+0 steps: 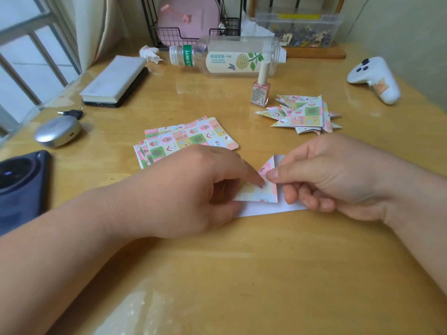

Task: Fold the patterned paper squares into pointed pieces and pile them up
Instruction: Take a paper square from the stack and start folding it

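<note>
A half-folded patterned paper lies on the wooden table between my hands, its white underside showing along the bottom and one patterned flap folded over. My left hand presses the flap down with its index fingertip. My right hand pinches the paper's right part between thumb and curled fingers. A stack of flat patterned squares lies just beyond my left hand. A pile of folded pointed pieces sits at the right, behind my right hand.
A pink nail-polish bottle stands next to the pile. A plastic bottle lies on its side behind it. A white controller is far right; a book on a tablet, an earbud case and a dark phone are left.
</note>
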Motion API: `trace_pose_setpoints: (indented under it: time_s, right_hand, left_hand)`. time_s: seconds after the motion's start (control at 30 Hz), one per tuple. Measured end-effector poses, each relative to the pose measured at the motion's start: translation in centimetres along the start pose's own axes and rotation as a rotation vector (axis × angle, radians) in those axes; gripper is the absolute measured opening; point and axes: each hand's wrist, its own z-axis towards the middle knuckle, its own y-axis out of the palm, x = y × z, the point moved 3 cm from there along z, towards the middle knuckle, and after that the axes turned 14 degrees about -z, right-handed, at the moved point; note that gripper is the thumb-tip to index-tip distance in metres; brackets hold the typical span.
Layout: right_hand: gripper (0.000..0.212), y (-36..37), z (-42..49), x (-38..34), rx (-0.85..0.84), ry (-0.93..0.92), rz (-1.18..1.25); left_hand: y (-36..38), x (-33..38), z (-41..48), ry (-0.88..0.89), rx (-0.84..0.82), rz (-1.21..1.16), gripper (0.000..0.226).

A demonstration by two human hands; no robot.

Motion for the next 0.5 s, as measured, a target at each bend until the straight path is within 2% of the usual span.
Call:
trace_pose_setpoints:
  time_s: [0.13, 0.27, 0.5]
  right_hand:
    - [0.013, 0.0, -0.1, 0.1, 0.025, 0.013, -0.041]
    - [0.004, 0.0, -0.2, 0.1, 0.021, 0.009, -0.095]
    - [0.007, 0.0, -0.4, 0.0, 0.026, 0.023, -0.1]
  left_hand:
    - [0.0, -0.9, -0.3, -0.172, 0.041, -0.271, 0.023]
    - [0.3, -1.4, -0.2, -0.248, 0.091, -0.279, 0.012]
    - [0.2, -1.3, 0.0, -0.302, 0.054, -0.371, 0.016]
